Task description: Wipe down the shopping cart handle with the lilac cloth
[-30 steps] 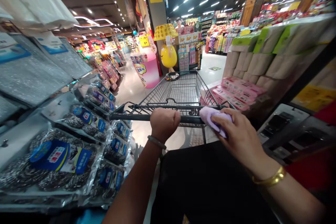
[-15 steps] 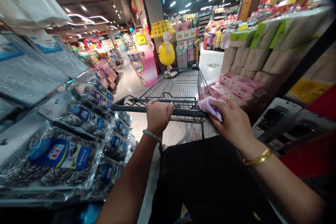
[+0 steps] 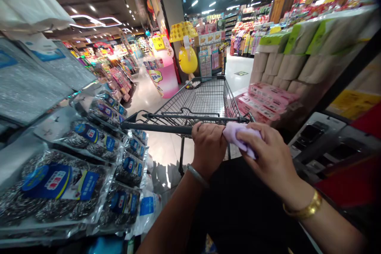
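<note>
A dark shopping cart handle (image 3: 157, 127) runs across the middle of the view, with the wire basket of the cart (image 3: 205, 97) beyond it. My left hand (image 3: 209, 145) is wrapped round the handle right of its middle, a grey band on its wrist. Close beside it on the right, my right hand (image 3: 266, 151) grips a light purple cloth (image 3: 240, 137) against the handle's right part; a gold bracelet circles that wrist. The cloth touches the fingers of my left hand. The hands and cloth hide the right end of the handle.
Bagged scrubbers (image 3: 61, 182) hang on the left. Stacked tissue packs (image 3: 297, 61) and pink packages (image 3: 263, 101) stand close on the right. Ahead are a pink display stand (image 3: 162, 77), a yellow balloon-shaped figure (image 3: 188, 60) and shelves, with shiny floor between.
My left hand has slid right along the handle, up to the cloth. My right hand, still holding the cloth, has shifted slightly right and down. The handle has turned a little.
</note>
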Demonstrator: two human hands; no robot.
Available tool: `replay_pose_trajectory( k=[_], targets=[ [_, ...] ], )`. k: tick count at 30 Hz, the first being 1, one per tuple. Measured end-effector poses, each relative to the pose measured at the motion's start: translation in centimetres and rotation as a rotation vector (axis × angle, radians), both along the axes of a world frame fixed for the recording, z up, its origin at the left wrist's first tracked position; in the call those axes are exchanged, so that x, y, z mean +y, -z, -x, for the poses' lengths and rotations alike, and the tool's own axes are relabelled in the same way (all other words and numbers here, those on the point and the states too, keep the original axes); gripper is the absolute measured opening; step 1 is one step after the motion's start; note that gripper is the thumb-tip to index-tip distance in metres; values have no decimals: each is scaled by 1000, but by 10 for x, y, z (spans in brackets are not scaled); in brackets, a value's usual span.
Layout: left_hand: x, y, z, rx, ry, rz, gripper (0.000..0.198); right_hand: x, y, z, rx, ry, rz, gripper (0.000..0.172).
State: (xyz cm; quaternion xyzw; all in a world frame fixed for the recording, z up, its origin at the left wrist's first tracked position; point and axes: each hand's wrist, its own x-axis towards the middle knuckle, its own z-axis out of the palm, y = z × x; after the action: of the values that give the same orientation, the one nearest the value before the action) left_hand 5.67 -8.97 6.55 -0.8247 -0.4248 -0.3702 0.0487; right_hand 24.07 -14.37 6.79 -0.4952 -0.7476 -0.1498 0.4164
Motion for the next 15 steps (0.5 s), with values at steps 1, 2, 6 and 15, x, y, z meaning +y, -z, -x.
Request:
replay_pose_trajectory(
  k=[1,2,6,15],
  targets=[
    [1,0,1,1,-1,4,15,-1,1,-1,-4,-31,4,39],
    [1,0,2,-4,-4,8,14,0,1,-4,8,-44,8,38],
    [0,-2,2,-45,-17,3,16,13,-5,-20,160,28,-14,35],
    [2,3,21,-95,5,-40,15,2,11,-29,366,-31,-7,31]
  ],
)
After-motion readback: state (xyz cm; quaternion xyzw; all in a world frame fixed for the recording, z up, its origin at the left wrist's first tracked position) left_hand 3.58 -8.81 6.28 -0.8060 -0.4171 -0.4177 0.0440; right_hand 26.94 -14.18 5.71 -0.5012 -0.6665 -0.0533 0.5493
